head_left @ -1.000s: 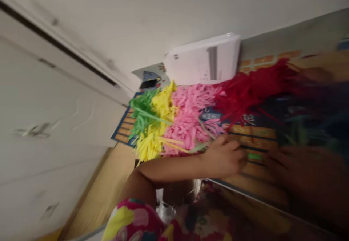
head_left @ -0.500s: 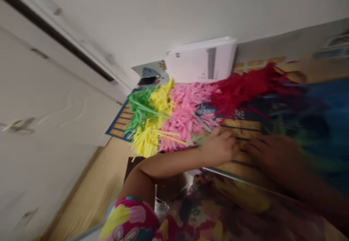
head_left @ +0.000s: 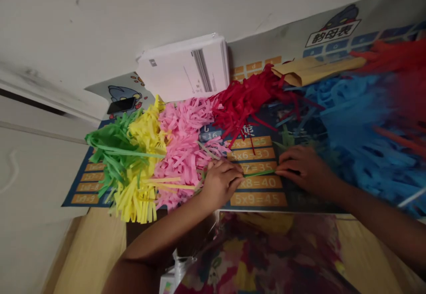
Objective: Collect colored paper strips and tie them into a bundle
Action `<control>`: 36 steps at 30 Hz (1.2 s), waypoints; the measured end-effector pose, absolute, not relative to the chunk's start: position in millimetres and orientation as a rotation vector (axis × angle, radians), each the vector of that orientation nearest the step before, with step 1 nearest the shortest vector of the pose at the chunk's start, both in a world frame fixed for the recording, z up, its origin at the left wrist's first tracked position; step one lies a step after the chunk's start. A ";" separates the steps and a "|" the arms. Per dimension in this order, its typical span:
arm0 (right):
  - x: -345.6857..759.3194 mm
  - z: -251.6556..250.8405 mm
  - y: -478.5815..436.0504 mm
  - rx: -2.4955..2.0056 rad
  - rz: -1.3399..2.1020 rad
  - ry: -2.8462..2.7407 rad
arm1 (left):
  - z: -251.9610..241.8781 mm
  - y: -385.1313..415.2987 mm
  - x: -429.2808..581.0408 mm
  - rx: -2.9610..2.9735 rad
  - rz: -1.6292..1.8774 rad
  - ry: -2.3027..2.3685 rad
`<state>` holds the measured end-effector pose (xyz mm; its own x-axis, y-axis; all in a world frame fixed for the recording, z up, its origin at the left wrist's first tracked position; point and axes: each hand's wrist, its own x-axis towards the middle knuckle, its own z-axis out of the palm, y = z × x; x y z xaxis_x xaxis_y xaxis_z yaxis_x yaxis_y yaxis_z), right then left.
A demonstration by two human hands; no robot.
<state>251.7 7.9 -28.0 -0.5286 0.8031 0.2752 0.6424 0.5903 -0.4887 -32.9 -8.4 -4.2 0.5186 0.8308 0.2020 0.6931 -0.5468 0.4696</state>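
A thin green twisted paper strip (head_left: pixel 261 172) is stretched level between my two hands, low over the printed table mat (head_left: pixel 258 200). My left hand (head_left: pixel 222 180) is closed on its left end. At the other end, the fingertips of my right hand (head_left: pixel 304 167) pinch it. Pale green fringe pokes out around both hands, partly hidden by them. Pink paper fringe (head_left: pixel 181 152) lies beside my left hand, and a red fringe bunch (head_left: pixel 251 98) rests just beyond. Blue paper fringe (head_left: pixel 359 121) spreads to the right of my right hand.
Yellow fringe (head_left: pixel 146 134) and green fringe (head_left: pixel 113 143) lie at the left. White boxes (head_left: pixel 186 72) lean against the wall, with a dark phone (head_left: pixel 122 105) nearby. A folded tan paper (head_left: pixel 309 69) lies at the back. More red fringe (head_left: pixel 399 58) is at far right.
The view has swung right and sharpened, bringing the blue fringe into sight. My hands are now farther apart, with the green strip visible between them.
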 end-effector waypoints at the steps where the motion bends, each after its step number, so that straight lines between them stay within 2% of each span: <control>1: 252.6 -28.2 8.5 -1.157 0.487 -2.339 | -4.0 -8.4 -32.7 2.417 0.593 1.282; 10: 253.9 -28.2 10.4 -1.266 0.622 -2.324 | -1.6 -6.2 -25.8 2.373 0.579 1.348; 16: 246.5 -25.8 16.9 -1.422 0.577 -2.343 | -1.1 -2.5 -23.3 2.364 0.514 1.385; 20: 232.1 -6.8 12.1 -1.481 0.355 -2.462 | 0.5 -5.6 -21.5 2.622 0.428 1.319; 24: 217.1 3.8 -2.0 -1.124 0.087 -2.590 | 4.5 -13.4 -16.7 3.001 0.318 1.134; 28: 210.5 -5.7 -4.6 -0.821 -0.223 -2.717 | 1.4 -16.8 -5.9 3.083 0.258 1.098; 33: 205.2 -10.5 0.6 -0.767 -0.278 -2.636 | -6.7 -10.5 4.9 3.093 0.346 1.128; 36: 207.1 13.6 -12.3 -0.960 -0.140 -2.473 | 14.4 -12.5 1.4 3.143 0.676 1.095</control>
<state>207.1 -12.3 13.6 -0.6383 0.6095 0.4702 0.6587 0.7485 -0.0760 1.4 -12.5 14.4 0.7176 0.5369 0.4437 0.6372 -0.7632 -0.1070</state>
